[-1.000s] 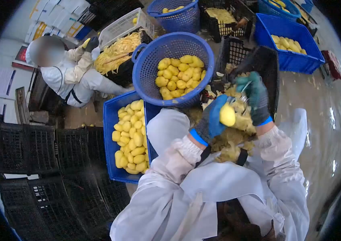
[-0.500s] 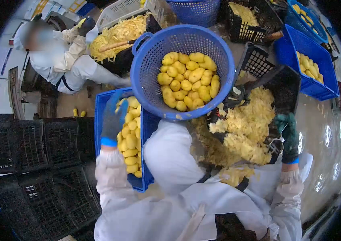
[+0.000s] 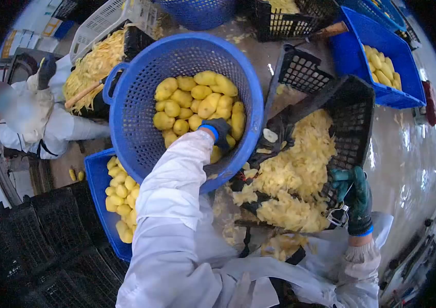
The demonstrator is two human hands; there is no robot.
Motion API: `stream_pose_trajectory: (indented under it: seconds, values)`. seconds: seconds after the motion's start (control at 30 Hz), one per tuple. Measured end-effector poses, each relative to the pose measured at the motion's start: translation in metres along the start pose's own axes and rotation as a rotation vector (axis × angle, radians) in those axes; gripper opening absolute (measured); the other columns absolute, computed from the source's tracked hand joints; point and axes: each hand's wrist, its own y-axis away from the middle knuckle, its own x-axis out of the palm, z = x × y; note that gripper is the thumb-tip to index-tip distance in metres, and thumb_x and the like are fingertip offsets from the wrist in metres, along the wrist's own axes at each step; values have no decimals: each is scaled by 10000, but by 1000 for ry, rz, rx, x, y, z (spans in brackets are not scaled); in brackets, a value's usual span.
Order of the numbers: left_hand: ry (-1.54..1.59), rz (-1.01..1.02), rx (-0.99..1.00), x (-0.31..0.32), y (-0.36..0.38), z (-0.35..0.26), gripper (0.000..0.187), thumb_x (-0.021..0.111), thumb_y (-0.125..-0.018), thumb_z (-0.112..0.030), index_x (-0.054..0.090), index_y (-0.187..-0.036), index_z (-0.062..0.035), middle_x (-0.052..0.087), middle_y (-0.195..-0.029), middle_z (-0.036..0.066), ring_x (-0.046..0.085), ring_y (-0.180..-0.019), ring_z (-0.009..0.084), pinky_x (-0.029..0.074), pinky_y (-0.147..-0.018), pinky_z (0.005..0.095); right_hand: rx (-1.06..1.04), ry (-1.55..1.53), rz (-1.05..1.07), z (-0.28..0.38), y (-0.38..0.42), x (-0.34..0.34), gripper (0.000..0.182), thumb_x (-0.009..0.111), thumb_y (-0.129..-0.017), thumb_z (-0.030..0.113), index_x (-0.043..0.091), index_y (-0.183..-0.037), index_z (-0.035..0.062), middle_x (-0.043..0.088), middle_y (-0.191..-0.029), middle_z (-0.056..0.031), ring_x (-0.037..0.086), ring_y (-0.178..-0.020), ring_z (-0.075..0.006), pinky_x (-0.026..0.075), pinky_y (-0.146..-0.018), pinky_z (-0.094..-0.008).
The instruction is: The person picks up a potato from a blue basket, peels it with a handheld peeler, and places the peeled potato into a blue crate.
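A round blue perforated basket (image 3: 251, 97) holds yellow potatoes (image 3: 208, 105). My left hand (image 3: 220, 134), in a dark glove with a blue cuff, reaches down among them; its fingers are mostly hidden. At the right, my right hand (image 3: 354, 197) wears a green and dark glove and is closed round a metal peeler (image 3: 337, 215). It is beside a black crate (image 3: 354, 102) heaped with pale peelings (image 3: 300, 179). Left of my forearm, a blue bin (image 3: 106, 205) holds peeled potatoes (image 3: 121, 197).
A co-worker (image 3: 38, 115) sits at the upper left beside a crate of peelings (image 3: 95, 66). Another blue bin (image 3: 400, 61) with potatoes stands at the upper right. Black crates (image 3: 48, 241) fill the lower left.
My left hand has moved from above the blue bin into the round basket. The view has shifted, so the basket and bins appear further left. My right hand keeps the peeler.
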Motion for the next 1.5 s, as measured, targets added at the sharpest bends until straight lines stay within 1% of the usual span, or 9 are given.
stream_pose_trajectory:
  seconds: [0.3, 0.37, 0.5, 0.7, 0.77, 1.1, 1.3, 1.37, 1.5]
  values:
    - [284, -178, 80, 76, 18, 40, 705, 715, -622, -540, 577, -1150, -93, 561, -1188, 167, 524, -1106, 342, 424, -930, 392, -75, 68, 68, 15, 16, 2, 438, 446, -938, 405, 626, -909, 6, 635, -742, -82, 532, -528, -93, 371, -460, -196]
    - [493, -141, 141, 15, 92, 26, 490, 530, -870, -373, 529, -1179, 6, 512, -1259, 158, 498, -1147, 274, 390, -952, 343, -141, 90, 45, 14, 23, 4, 435, 444, -939, 401, 632, -882, 13, 634, -725, -78, 532, -524, -90, 362, -458, -191]
    - [2018, -322, 509, -30, 202, -39, 541, 504, -900, -344, 388, -1333, -42, 557, -1184, 133, 530, -1063, 218, 418, -942, 328, -278, 20, 125, 7, 24, 2, 402, 437, -950, 367, 629, -888, 19, 627, -760, -92, 579, -629, -143, 452, -614, -259]
    - [2368, -17, 805, -12, 262, -170, 508, 473, -919, -411, 410, -1298, -77, 528, -1197, 110, 535, -1085, 284, 483, -883, 395, -545, -172, 186, 7, 71, 61, 360, 442, -954, 320, 617, -909, 8, 639, -821, -74, 590, -739, -129, 471, -718, -270]
    - [1975, -606, 1011, 7, 268, -232, 506, 472, -918, -416, 428, -1273, -58, 537, -1172, 132, 559, -1031, 263, 496, -855, 383, -746, -95, 346, 2, 106, 85, 345, 457, -945, 310, 619, -917, 6, 645, -834, -71, 598, -743, -128, 480, -721, -270]
    - [2465, -126, 710, 43, 313, -287, 431, 520, -914, -322, 465, -1221, -25, 586, -1041, 124, 581, -954, 221, 488, -846, 353, -629, -368, -11, -26, 54, -4, 316, 492, -929, 313, 603, -942, 17, 648, -817, -101, 615, -719, -190, 491, -720, -319]
    - [979, -1129, 680, 49, 304, -304, 455, 657, -803, -19, 454, -1211, -19, 560, -1102, 124, 585, -965, 213, 505, -813, 338, -636, -72, 318, -60, 101, 41, 328, 510, -918, 320, 558, -1017, 11, 646, -841, -106, 601, -729, -172, 468, -712, -288]
    - [2030, -458, 880, 67, 305, -306, 451, 648, -814, -33, 448, -1218, -19, 556, -1110, 136, 580, -976, 221, 507, -810, 348, -552, -147, -71, -36, 68, 11, 365, 521, -908, 358, 573, -986, 6, 646, -826, -103, 598, -715, -168, 468, -707, -283]
    - [2149, -434, 735, 62, 301, -288, 476, 644, -805, -11, 429, -1230, -16, 550, -1100, 147, 573, -981, 201, 505, -813, 345, -616, -296, 20, -45, 74, 8, 360, 476, -929, 362, 609, -913, 27, 656, -864, -107, 620, -734, -170, 490, -707, -300]
